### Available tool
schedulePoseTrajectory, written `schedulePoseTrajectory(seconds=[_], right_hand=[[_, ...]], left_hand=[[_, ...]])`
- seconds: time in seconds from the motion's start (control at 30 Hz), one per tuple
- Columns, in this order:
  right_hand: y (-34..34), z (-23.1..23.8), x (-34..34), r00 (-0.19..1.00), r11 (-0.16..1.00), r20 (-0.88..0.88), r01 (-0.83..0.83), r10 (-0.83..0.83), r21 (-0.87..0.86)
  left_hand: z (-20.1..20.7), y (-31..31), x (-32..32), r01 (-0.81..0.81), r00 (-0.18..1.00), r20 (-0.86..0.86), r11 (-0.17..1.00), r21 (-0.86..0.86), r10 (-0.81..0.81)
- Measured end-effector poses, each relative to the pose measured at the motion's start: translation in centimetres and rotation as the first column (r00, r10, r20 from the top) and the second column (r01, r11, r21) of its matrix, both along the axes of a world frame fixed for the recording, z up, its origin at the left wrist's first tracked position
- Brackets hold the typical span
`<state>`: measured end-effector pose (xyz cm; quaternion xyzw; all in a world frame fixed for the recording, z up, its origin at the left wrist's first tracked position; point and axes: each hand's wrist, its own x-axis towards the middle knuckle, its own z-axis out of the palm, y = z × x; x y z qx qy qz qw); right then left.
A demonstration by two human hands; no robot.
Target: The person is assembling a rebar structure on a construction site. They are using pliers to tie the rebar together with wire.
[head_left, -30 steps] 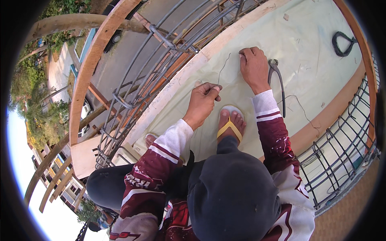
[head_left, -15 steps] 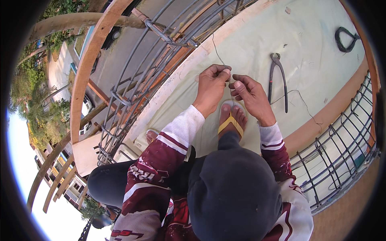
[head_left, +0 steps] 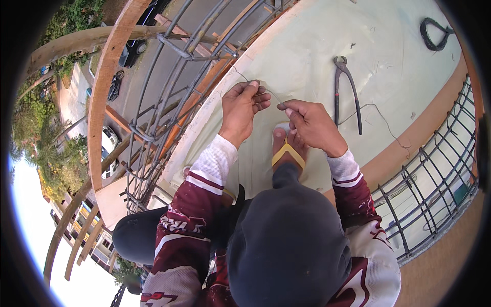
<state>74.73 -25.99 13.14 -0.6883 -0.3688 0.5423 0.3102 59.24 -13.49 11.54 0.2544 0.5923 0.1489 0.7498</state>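
My left hand (head_left: 244,107) and my right hand (head_left: 310,123) are close together over a pale concrete slab (head_left: 358,36). Both pinch a thin piece of tie wire (head_left: 270,93) that arcs between the fingertips. My foot in a yellow-strapped sandal (head_left: 288,151) rests on the slab just below the hands. A pair of long-handled steel pincers (head_left: 344,92) lies on the slab right of my right hand, beside another loose strand of wire (head_left: 381,115).
A cage of steel reinforcing bars (head_left: 169,97) runs along the slab's left edge, with timber scaffold poles (head_left: 105,77) beyond it and a street with cars far below. More rebar (head_left: 434,174) lies at the right. A dark looped object (head_left: 433,35) sits at the slab's top right.
My right hand came back from near the pincers to meet the left hand. Both hands now hold the wire between them, slightly lower in the picture and nearer my foot.
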Motion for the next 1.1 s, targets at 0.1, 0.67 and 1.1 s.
schedulePoseTrajectory(seconds=[0.1,0.67,1.1], right_hand=[[0.1,-0.6,0.2,0.998,0.998,0.017,0.06,-0.06,0.011],[1.1,-3.4,-2.1,0.99,0.998,0.141,0.009,-0.018,0.066],[0.9,-2.2,-1.4,0.979,0.986,0.116,-0.169,0.168,-0.007]], left_hand=[[-0.7,0.5,-1.0,-0.18,0.98,0.089,0.984,-0.006,0.179],[-3.4,0.0,-2.2,-0.413,0.907,0.031,0.873,0.26,0.42],[-5.0,-0.3,-3.0,-0.303,0.942,-0.009,0.858,0.414,0.336]])
